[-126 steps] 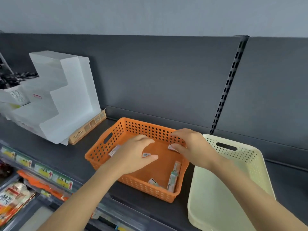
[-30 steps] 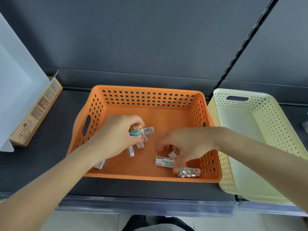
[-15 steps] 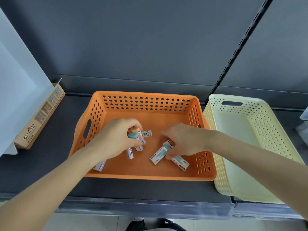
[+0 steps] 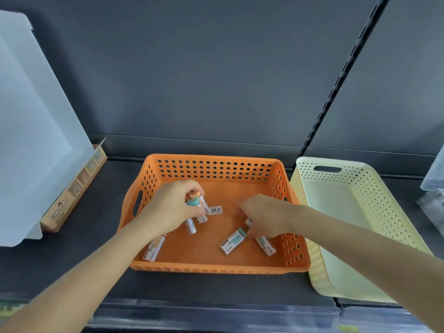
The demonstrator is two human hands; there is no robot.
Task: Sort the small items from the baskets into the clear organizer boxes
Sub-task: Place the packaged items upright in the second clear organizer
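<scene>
My left hand [image 4: 173, 207] is clenched around a bundle of small white tubes with teal and orange caps [image 4: 195, 201], held just above the floor of the orange perforated plastic basket [image 4: 211, 157] on the dark shelf [image 4: 101, 236]. My right hand [image 4: 262, 217] reaches into the same basket, its curled fingertips pinching the capped end of a teal-capped white tube [image 4: 232, 242] lying there, beside a second white tube [image 4: 266, 245]. Another white tube [image 4: 153, 249] lies under my left wrist. A pale yellow perforated basket [image 4: 360, 179] touches the orange one on the right. A frosted clear organizer box [image 4: 36, 140] stands at far left.
</scene>
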